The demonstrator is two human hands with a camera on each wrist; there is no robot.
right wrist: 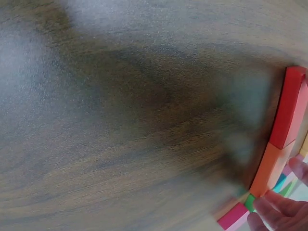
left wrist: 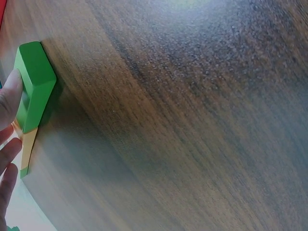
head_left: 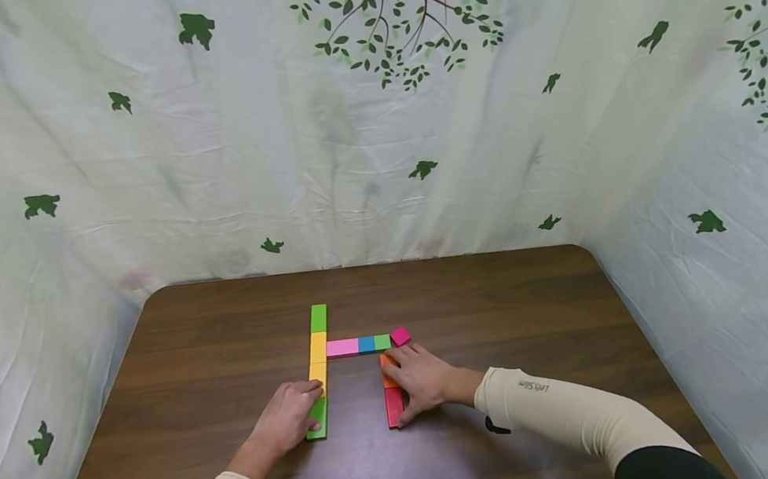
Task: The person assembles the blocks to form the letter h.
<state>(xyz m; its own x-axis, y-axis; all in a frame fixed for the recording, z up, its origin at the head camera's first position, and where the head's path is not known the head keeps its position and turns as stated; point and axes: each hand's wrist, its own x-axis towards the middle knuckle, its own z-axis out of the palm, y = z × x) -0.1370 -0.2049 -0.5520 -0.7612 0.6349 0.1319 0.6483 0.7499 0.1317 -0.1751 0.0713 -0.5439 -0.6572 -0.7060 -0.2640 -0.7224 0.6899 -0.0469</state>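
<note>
While left hand (head_left: 289, 418) steadies green block (head_left: 318, 418), right hand (head_left: 420, 378) covers orange block (head_left: 388, 371).

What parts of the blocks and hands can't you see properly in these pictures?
- Head view: the right hand covers most of the orange block and one side of the red block.
- Head view: the left hand hides part of the near green block, so its grip is unclear.
- Left wrist view: only fingertips show; the frame edge cuts off the rest.
- Right wrist view: motion blur smears the table.
</note>
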